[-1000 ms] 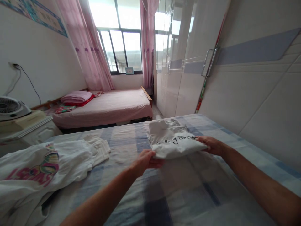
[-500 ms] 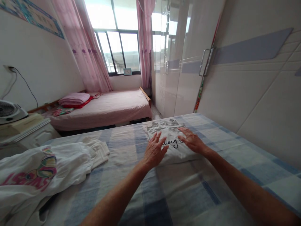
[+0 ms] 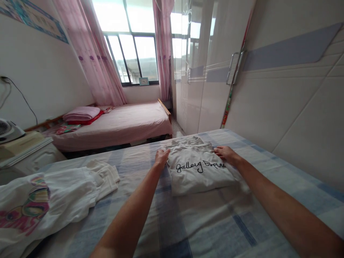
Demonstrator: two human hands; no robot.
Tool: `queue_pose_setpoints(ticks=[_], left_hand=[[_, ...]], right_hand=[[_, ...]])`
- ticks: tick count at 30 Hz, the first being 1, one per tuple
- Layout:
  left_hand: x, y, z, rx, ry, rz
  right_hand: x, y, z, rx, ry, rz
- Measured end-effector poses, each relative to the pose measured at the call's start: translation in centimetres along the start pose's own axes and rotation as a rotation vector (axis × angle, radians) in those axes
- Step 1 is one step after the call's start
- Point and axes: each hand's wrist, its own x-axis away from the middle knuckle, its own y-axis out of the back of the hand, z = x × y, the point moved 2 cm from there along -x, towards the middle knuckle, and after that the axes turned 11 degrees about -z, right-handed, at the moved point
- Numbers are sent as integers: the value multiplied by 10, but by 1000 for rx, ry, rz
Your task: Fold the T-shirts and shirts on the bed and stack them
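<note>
A folded white T-shirt [image 3: 200, 171] with black script lettering lies flat on the blue-and-white checked bed sheet [image 3: 209, 222]. My left hand [image 3: 162, 157] rests at the shirt's far left corner, fingers curled against its edge. At the far right corner sits my right hand [image 3: 225, 153], fingers pressed together on the fabric. Both arms reach forward along either side of the shirt.
Loose white clothes [image 3: 61, 190], one with a pink and green print, lie on the bed's left side. A white wardrobe [image 3: 215, 71] with metal handles stands on the right. Beyond are a pink bed [image 3: 120, 123], a window with pink curtains, and a fan [image 3: 8, 129] at the left.
A second ago both hands held the shirt's near corners, then lay spread flat on top of it. Now they have slid out to its far corners, and the lettering shows.
</note>
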Motion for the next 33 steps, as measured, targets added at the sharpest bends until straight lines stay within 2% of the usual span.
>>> queue_pose_setpoints(ticks=[5,9,12,14,16,18,19,21,24,26,28,30,31,33], left_hand=[[-5,-11,-4,-14,-25,-61],[-1,0,-5,-36,-113,-113],[6,12,-10,-97,-180,-192],[18,16,-17,-147,-288,-219],[37,14,-23,-243,-533,-143],[56,7,-23,-390,-801,33],[63,4,-18,-472,-872,123],[67,0,-3,-640,-836,239],[53,5,16,-857,-643,245],[44,14,17,-947,-555,218],[45,27,11,-1005,-497,148],[63,40,0,-1002,-560,82],[77,45,-4,-972,-655,96],[112,49,-9,-877,-914,238]], right_hand=[[-21,-18,10,14,46,-48],[-31,-29,15,46,177,-61],[-34,-30,19,161,235,-105],[-32,-32,24,234,273,-151],[-23,-37,29,303,386,-162],[-9,-48,32,433,570,-110],[-2,-54,31,521,654,-59],[10,-67,25,693,737,54],[15,-76,16,794,652,112],[13,-71,17,742,575,59],[14,-58,24,673,527,-28],[23,-38,33,598,501,-168],[32,-26,37,532,477,-241],[60,-3,39,310,370,-294]])
